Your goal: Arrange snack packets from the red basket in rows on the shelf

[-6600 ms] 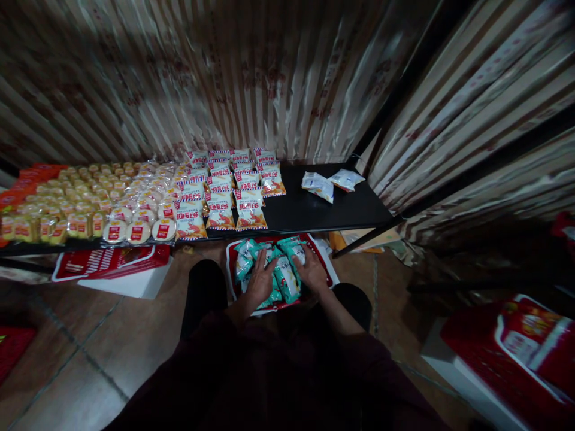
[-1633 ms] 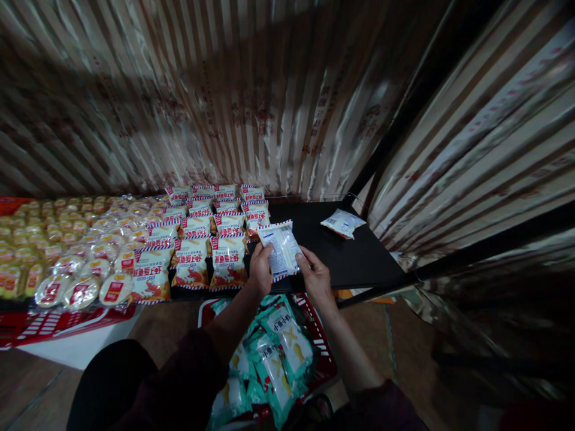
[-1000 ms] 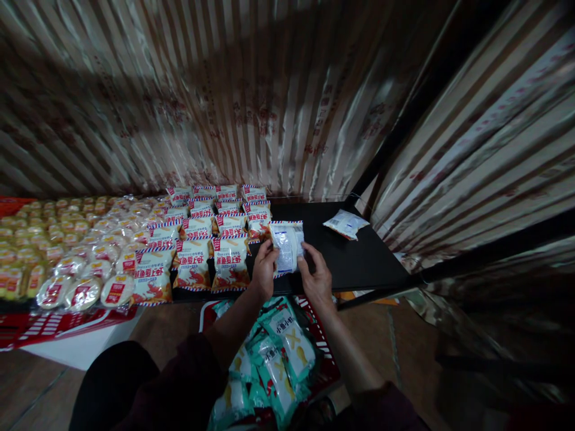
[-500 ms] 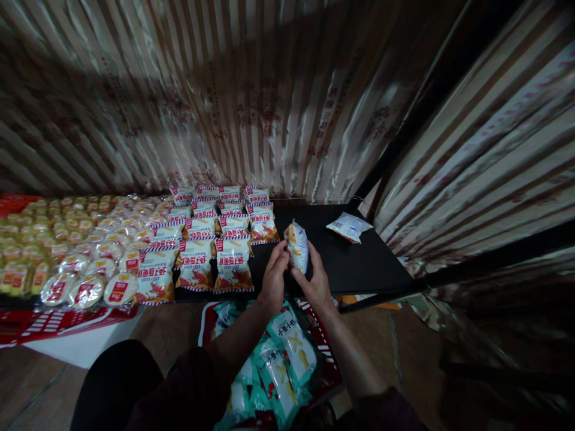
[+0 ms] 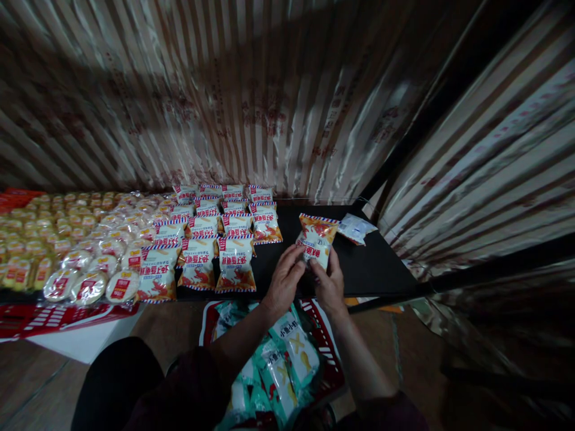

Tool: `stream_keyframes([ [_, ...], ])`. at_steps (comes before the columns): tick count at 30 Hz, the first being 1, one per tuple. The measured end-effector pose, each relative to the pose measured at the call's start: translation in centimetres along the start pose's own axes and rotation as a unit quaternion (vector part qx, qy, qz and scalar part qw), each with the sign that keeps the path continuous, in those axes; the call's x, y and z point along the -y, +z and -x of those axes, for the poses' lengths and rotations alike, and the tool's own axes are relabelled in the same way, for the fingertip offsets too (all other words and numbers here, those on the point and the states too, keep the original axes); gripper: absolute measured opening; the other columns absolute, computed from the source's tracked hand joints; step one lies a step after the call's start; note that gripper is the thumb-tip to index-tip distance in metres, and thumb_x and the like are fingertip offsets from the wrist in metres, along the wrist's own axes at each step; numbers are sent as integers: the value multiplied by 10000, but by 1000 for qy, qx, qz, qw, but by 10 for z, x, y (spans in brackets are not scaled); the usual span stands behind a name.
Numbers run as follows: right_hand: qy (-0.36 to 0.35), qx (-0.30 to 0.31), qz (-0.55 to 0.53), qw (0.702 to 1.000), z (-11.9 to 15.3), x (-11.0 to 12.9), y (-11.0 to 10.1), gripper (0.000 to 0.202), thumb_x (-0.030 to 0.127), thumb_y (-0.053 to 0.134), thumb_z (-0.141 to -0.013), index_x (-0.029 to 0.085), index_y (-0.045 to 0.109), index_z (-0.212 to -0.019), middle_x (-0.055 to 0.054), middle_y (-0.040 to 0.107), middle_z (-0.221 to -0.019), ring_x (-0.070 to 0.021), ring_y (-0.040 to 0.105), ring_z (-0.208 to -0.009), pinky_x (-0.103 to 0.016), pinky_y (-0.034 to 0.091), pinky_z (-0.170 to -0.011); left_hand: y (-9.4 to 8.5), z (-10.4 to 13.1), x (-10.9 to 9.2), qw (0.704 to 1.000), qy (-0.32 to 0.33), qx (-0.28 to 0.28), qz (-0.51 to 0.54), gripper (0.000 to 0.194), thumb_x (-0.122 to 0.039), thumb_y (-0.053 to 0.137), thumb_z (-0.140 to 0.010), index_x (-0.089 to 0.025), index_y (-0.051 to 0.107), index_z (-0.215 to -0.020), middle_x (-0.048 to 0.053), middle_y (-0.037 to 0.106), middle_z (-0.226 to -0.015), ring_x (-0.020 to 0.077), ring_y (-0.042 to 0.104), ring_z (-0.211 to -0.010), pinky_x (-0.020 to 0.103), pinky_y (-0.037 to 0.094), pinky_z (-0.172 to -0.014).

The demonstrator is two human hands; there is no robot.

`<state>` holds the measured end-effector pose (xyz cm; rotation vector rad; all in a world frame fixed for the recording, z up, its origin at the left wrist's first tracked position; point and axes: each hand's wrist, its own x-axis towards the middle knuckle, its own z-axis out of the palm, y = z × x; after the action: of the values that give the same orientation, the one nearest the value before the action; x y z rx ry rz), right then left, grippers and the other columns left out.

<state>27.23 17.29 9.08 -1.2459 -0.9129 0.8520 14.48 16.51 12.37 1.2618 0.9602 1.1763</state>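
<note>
Dim light | broad shadow across upper curtain (image 5: 233, 120) | sheen on its folds | edges stretched, lower right near-black

The held snack bag (image 5: 318, 236) has turned from back to front.

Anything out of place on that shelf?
Yes: one pale bag lies askew at the right end of the black shelf, white side up, away from the striped bags, which sit in rows with printed fronts showing. Nothing looks spilled.

Head cam, looks fwd + dwn, nr shelf (image 5: 359, 269).
</note>
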Motion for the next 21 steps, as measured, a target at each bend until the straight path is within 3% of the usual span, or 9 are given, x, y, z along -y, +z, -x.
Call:
stream_keyframes([
  [4, 41, -18, -127, 991, -3, 3, 4, 648, 382, 726, -678, 246, 530, -1281, -46, 674, -1168, -241, 634, -1040, -399, 481, -936, -2, -6, 8, 999, -15, -22, -26, 377, -272, 516, -860, -221, 600, -1223, 68, 436, -1453, 215, 385, -1346, 370, 290, -1132],
  [7, 95, -3, -175, 980, -4, 3, 4, 523, 375, 703, -688, 261, 601, -1188, -26, 719, -1055, -249, 673, -952, -422, 522, -877, -3, -9, 9, 997, -34, -76, -2, 333, -256, 606, -812, -223, 641, -1142, 75, 545, -1352, 234, 454, -1288, 383, 307, -1116],
  [10, 142, 19, -166, 976, -5, -1, 2, 431, 399, 684, -699, 270, 653, -1109, -20, 739, -1002, -263, 697, -875, -432, 562, -797, -5, -12, 10, 985, -81, -120, 91, 350, -266, 722, -728, -223, 662, -1070, 68, 659, -1170, 254, 557, -1163, 387, 376, -1060],
  [14, 131, 82, -98, 983, -4, -8, -2, 384, 449, 653, -732, 265, 683, -1068, -32, 750, -954, -263, 706, -829, -401, 589, -695, -8, -21, 9, 968, -104, -120, 194, 367, -315, 778, -679, -205, 666, -1011, 56, 698, -1053, 230, 633, -1004, 363, 458, -956],
  [21, 195, 119, -96, 969, -2, -3, 0, 332, 381, 725, -649, 267, 720, -960, -11, 759, -876, -268, 714, -822, -354, 586, -600, -14, -39, -1, 948, -125, -135, 260, 472, -458, 806, -595, -160, 626, -914, 38, 711, -836, 206, 684, -791, 356, 540, -796],
])
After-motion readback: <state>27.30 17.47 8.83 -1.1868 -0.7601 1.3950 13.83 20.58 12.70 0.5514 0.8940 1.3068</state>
